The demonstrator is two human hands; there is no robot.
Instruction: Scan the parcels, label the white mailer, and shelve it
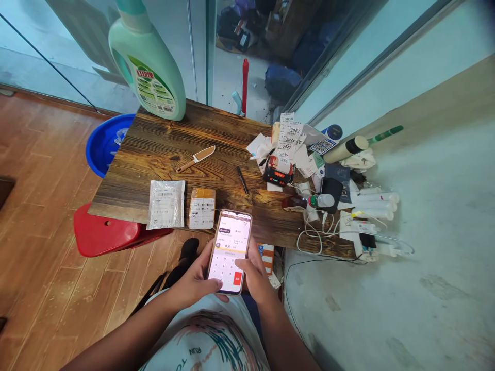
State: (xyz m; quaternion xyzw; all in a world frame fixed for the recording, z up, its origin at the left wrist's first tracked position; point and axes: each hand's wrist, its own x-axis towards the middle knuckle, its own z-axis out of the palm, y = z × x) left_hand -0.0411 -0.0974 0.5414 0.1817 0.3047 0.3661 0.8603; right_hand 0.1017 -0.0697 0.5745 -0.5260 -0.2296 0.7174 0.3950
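Note:
A smartphone (228, 252) with a lit number keypad is held upright between both hands, just off the table's front edge. My left hand (197, 281) wraps its left side, thumb over the lower left of the screen. On the right side, my right hand (255, 270) grips it with the thumb over the keypad. Beyond the phone lie a small brown box with a white label (202, 208) and a white plastic mailer (167, 204). Farther back on the wood are a knife in a sheath (196, 158) and a black pen (242, 180).
The dark wooden table (228, 134) carries a large green detergent bottle (150, 67) at its back left. A label printer (277, 171) with number labels, cables and a small bottle (320, 201) crowd the right, near the wall. A red stool (104, 232) and blue basin (100, 147) stand left.

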